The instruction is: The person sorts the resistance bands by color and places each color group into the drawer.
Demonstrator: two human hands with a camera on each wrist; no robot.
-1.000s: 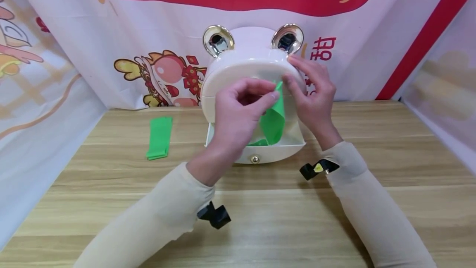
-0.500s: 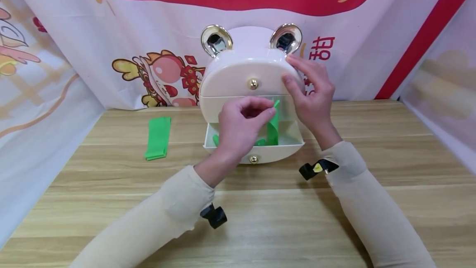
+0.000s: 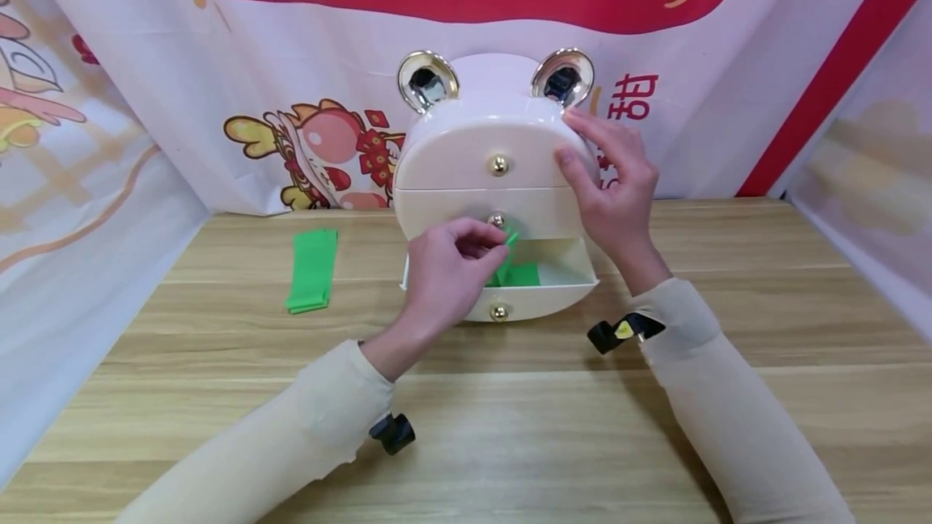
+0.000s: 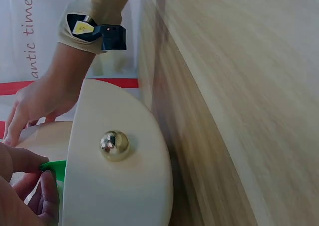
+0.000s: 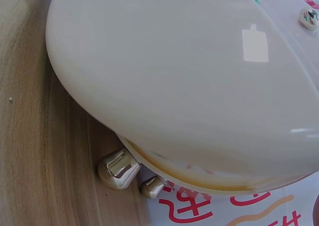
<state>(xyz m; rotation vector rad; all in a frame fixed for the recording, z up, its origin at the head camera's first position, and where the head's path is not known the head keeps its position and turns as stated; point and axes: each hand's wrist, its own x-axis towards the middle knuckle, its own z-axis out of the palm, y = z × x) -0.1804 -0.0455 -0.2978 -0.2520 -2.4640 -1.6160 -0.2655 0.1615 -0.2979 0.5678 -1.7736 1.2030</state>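
Note:
A white frog-shaped drawer box [image 3: 495, 136] with gold-rimmed eyes stands on the table, its bottom drawer [image 3: 546, 303] pulled out. Over that drawer my left hand [image 3: 447, 273] pinches a thin green strip [image 3: 506, 265] between thumb and fingers. The strip hangs down into the drawer, where a flat green piece [image 3: 526, 274] lies. In the left wrist view, the drawer front with its gold knob [image 4: 114, 146] hides most of the strip. My right hand [image 3: 617, 188] rests on the box's right side, thumb on the front face and fingers spread along the upper edge.
A folded green strip [image 3: 311, 269] lies on the wooden table [image 3: 510, 427] left of the box. Close behind the box hangs a printed cloth [image 3: 692, 120], with more cloth at both sides. Gold feet [image 4: 114, 146] are not seen from the front; the right wrist view shows metal knobs [image 5: 118, 169] behind.
My left hand has come down and to the left with the green strip, from in front of the upper drawers to the open bottom drawer. The right hand stays on the box.

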